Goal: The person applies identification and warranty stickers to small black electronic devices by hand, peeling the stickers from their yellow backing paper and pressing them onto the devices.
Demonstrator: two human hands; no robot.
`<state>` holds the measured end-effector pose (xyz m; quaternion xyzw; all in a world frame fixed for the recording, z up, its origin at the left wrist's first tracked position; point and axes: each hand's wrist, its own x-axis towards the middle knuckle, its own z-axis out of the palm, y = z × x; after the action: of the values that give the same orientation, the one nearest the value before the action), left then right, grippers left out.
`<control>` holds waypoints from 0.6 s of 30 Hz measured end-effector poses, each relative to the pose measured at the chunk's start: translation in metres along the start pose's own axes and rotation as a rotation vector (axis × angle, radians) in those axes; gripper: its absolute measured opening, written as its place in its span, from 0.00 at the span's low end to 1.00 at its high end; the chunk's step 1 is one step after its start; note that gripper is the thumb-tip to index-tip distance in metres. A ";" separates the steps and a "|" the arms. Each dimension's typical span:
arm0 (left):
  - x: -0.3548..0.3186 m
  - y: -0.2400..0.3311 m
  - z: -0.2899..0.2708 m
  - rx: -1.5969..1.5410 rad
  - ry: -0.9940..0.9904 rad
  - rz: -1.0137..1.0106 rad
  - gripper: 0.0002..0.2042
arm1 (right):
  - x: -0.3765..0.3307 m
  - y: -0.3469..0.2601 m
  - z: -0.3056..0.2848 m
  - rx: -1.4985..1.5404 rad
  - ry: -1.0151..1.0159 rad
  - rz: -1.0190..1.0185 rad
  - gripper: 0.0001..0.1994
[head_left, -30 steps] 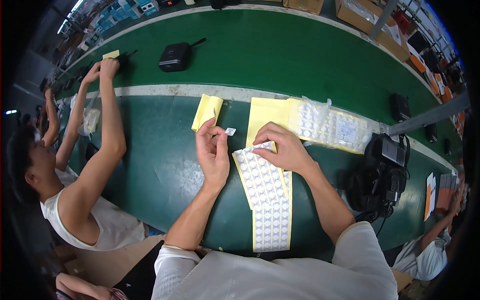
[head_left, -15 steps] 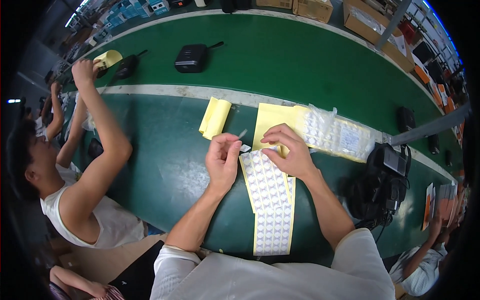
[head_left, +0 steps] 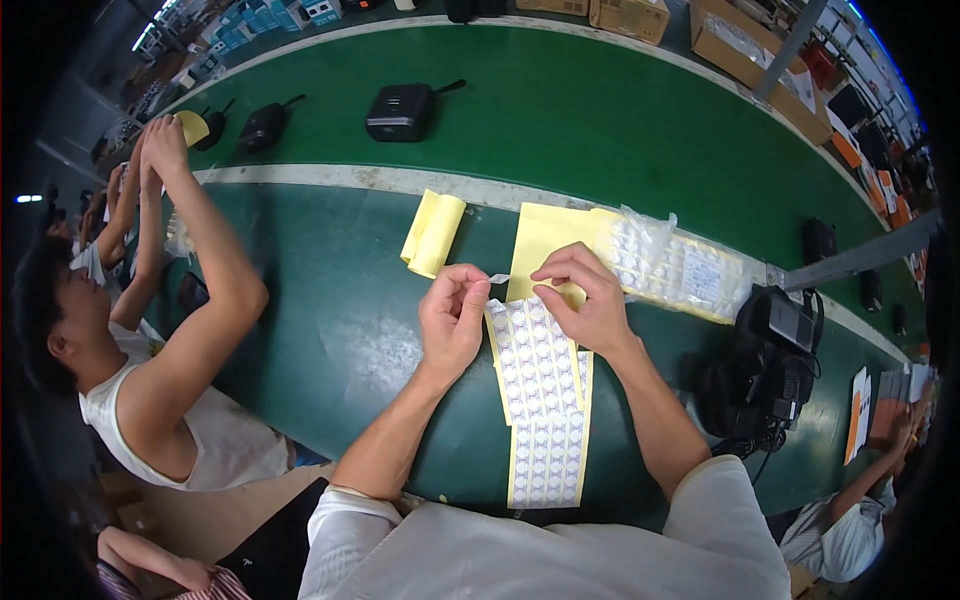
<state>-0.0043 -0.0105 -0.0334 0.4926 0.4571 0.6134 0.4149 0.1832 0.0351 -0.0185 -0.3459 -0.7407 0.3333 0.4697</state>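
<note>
My left hand (head_left: 453,315) is closed in a pinch on a small pale strip (head_left: 498,279), which sticks out toward my other hand. Across a narrow gap, my right hand (head_left: 585,300) holds its thumb and index finger close together; whatever may be between them is too small to make out. Below both hands, sheets of round white stickers (head_left: 538,365) on yellow backing overlap on the green table. A yellow backing sheet (head_left: 540,235) lies just beyond my fingers.
A rolled yellow sheet (head_left: 433,235) lies left of the backing. To the right are a plastic-wrapped sticker pack (head_left: 680,268) and a black device with cables (head_left: 770,365). Black cases (head_left: 400,112) sit on the green conveyor belt (head_left: 600,110). A co-worker (head_left: 185,390) reaches forward at left.
The pale strip has swung from tilted upward to nearly level, pointing at my right hand. Black cases on the belt have shifted right. The co-worker's hands have come together around a yellow piece.
</note>
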 end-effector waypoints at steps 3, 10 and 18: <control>0.001 -0.001 0.001 0.004 0.009 -0.009 0.03 | 0.002 0.000 0.000 -0.021 0.015 -0.033 0.08; -0.001 -0.002 0.005 0.045 -0.031 0.059 0.02 | 0.002 -0.005 0.000 -0.047 0.027 -0.080 0.09; -0.002 0.012 0.004 0.212 -0.131 0.139 0.01 | 0.000 -0.011 0.004 -0.064 0.010 -0.128 0.10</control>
<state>-0.0008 -0.0145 -0.0222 0.6032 0.4562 0.5552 0.3461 0.1776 0.0283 -0.0111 -0.3144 -0.7692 0.2770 0.4824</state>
